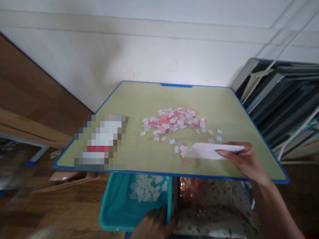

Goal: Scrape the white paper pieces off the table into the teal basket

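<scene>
While left hand (154,224) round 1 bin rim (169,192), 1 white card (208,151) tight in right hand (245,162)

A single camera, worn on the person's head, supplied the view. It looked forward and steeply down from above the near side of the desk (149,96), facing the pale wall (149,56) behind it. It sat close enough for the right grip (245,162) to show clearly, yet took in the desktop from its near edge to its far one, with both sides included. The left grip (154,224) and the teal basin (117,214) came in at the bottom, below the desk's near edge, with the floor (67,205) at lower left. Stacked dark panels (286,86) bounded the view on the right and a brown board (37,79) on the left.
</scene>
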The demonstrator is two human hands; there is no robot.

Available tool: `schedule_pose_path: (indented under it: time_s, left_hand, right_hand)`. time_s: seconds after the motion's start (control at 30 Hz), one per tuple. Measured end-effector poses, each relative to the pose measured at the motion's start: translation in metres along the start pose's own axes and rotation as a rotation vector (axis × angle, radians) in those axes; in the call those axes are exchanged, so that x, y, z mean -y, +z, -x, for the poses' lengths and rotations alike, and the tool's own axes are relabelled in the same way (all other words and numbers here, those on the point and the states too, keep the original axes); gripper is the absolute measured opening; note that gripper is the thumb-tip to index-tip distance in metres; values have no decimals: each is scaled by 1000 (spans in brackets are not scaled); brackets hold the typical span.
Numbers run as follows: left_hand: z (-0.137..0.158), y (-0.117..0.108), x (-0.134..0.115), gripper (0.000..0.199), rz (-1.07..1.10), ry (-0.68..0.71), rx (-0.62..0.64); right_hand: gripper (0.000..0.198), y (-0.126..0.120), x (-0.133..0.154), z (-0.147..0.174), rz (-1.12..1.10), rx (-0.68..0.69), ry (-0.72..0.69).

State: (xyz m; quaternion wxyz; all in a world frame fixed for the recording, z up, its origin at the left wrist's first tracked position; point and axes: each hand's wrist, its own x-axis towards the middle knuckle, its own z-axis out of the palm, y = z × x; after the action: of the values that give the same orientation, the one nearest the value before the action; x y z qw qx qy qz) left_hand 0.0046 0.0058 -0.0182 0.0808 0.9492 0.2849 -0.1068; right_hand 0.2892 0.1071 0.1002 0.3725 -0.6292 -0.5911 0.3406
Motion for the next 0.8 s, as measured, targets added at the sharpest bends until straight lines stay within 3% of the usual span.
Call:
schedule_pose_path:
  time_s: [0.23,0.4,0.8]
  left_hand:
    - [1,-1,0,49,15,2,-7]
    - [3,-2,-1,49,45,-25,-30]
    - [2,1,-1,49,34,-30,-17]
  right_hand:
    - [18,-12,-6,5,10,65,-13]
    - [15,-16,-12,3,-33,-19,2]
    - [17,-15,-14,-4,-181,56,188]
